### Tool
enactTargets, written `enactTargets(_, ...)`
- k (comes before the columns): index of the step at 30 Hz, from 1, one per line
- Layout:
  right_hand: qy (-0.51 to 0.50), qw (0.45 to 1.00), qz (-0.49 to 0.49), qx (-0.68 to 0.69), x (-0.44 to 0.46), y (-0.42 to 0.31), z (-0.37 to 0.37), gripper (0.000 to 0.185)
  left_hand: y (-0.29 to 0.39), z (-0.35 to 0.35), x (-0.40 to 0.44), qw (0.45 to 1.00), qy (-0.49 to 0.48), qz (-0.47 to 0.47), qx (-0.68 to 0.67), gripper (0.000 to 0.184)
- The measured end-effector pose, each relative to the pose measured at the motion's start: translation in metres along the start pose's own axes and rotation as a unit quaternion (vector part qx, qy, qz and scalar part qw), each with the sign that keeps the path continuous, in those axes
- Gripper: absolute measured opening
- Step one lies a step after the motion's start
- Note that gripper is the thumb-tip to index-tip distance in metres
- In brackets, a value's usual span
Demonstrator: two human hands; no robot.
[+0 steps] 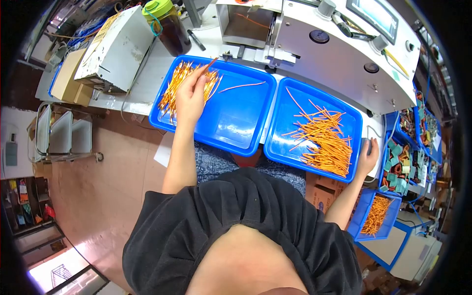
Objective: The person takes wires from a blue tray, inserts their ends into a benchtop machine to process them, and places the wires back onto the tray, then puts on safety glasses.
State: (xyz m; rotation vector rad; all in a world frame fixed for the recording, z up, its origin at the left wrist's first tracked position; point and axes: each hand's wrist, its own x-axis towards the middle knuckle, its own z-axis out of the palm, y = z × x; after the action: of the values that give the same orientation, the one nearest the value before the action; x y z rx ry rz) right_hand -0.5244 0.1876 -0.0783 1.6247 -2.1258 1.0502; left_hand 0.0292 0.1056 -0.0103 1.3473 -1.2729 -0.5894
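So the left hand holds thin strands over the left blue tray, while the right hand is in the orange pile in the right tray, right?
Not quite: the head view shows the right hand outside the right tray, beside its outer edge. The left hand does hold thin strands over the left blue tray.

Person, black top (pixel 211 201), plain dark fabric, loose cut. Soft gathers and vertical folds down the front, more bunching at both shoulders. Wide neckline (pixel 241 225), roughly rounded, dips low, with a seamed edge. Left sleeve (pixel 147 209) and right sleeve (pixel 341 246): short, roomy, same black, forearms out. Lower garment (pixel 214 160) blue, mottled pale pattern all over; trousers or skirt, can't tell, mostly hidden. Left hand (pixel 191 101) bare, right hand (pixel 368 156) bare too.
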Motion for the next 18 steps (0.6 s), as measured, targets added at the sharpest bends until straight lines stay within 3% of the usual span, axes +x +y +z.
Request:
enactTargets(4,-0.004,1.0,0.008,0.007,0.0,-0.001,0.001,0.032,0.013,-0.005,0.002,0.995,0.013,0.05,0.084,0.025)
enactTargets(7,0.0,1.0,0.007,0.007,0.0,-0.004,-0.001,0.031,0.023,-0.002,0.001,0.996,0.045,0.029,0.073,0.023)
enactTargets(10,0.001,1.0,0.008,0.006,0.0,-0.005,-0.002,0.031,0.011,-0.001,0.0,0.991,0.063,0.069,0.098,0.021)
enactTargets(18,-0.001,1.0,0.01,0.003,0.0,-0.003,-0.001,0.032,0.01,-0.001,-0.001,0.997,0.057,0.044,0.036,0.013)
